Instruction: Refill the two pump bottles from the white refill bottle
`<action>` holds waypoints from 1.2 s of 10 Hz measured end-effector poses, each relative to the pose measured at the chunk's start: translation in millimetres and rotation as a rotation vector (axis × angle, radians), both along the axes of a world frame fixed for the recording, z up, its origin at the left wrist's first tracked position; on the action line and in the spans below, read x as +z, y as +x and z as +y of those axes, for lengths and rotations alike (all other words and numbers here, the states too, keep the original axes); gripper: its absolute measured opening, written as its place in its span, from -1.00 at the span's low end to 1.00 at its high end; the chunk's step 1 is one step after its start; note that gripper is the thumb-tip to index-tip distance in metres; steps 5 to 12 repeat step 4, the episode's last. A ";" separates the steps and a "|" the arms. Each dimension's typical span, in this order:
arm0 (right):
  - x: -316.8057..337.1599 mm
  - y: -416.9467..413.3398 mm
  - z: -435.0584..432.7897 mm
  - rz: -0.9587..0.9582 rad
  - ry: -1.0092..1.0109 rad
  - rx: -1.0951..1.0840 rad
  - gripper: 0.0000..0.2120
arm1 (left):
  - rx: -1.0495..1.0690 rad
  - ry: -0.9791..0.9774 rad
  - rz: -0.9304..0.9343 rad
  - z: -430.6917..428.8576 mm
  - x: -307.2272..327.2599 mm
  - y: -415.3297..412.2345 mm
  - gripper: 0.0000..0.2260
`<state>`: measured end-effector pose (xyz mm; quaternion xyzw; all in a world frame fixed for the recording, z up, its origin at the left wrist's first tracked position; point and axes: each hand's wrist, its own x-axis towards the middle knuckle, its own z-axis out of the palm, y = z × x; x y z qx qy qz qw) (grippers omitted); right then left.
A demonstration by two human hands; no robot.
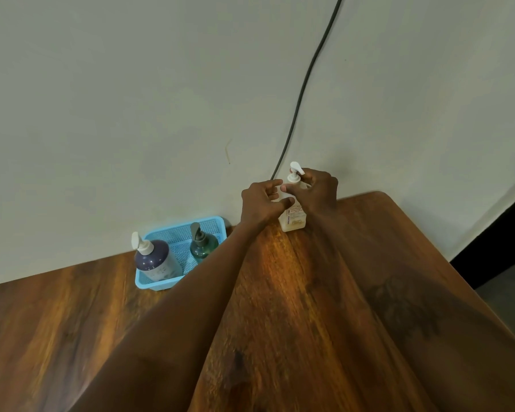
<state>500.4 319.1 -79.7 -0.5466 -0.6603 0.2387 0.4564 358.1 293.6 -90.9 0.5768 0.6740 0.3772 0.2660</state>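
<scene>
There's the wooden table (280, 292), dark brown with a bold grain, its far edge run up against the pale wall. At the back left a blue mesh basket (158, 285) sits on it, hard by the wall. To the right, apart from the basket, a white pump bottle (293, 220) stands upright on bare wood

You have one printed label on the white refill bottle (293, 217), a dark line of capitals running up its left edge with reddish lines beside it, all too blurred to read, and faint, unreadable print on the purple pump bottle (156, 261).
</scene>
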 end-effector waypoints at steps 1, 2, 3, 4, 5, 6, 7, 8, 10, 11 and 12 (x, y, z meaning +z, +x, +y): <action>-1.0 0.5 4.4 -0.002 0.008 -0.002 -0.67 | 0.011 0.005 -0.005 1.7 -0.6 -0.6 -0.45; -2.0 2.0 6.8 -0.030 0.006 0.031 -0.57 | 0.017 0.004 0.007 -0.8 0.8 1.8 -0.49; 0.3 4.8 4.5 -0.033 -0.016 0.045 -0.44 | 0.014 0.001 0.023 -4.7 5.3 3.2 -0.49; 8.5 5.5 2.9 -0.043 -0.049 0.057 -0.37 | 0.017 0.019 0.015 -4.9 16.3 5.3 -0.47; 8.5 5.5 2.9 -0.043 -0.049 0.057 -0.37 | 0.017 0.019 0.015 -4.9 16.3 5.3 -0.47; 8.5 5.5 2.9 -0.043 -0.049 0.057 -0.37 | 0.017 0.019 0.015 -4.9 16.3 5.3 -0.47; 8.5 5.5 2.9 -0.043 -0.049 0.057 -0.37 | 0.017 0.019 0.015 -4.9 16.3 5.3 -0.47; 8.5 5.5 2.9 -0.043 -0.049 0.057 -0.37 | 0.017 0.019 0.015 -4.9 16.3 5.3 -0.47; 8.5 5.5 2.9 -0.043 -0.049 0.057 -0.37 | 0.017 0.019 0.015 -4.9 16.3 5.3 -0.47; 8.5 5.5 2.9 -0.043 -0.049 0.057 -0.37 | 0.017 0.019 0.015 -4.9 16.3 5.3 -0.47; 8.5 5.5 2.9 -0.043 -0.049 0.057 -0.37 | 0.017 0.019 0.015 -4.9 16.3 5.3 -0.47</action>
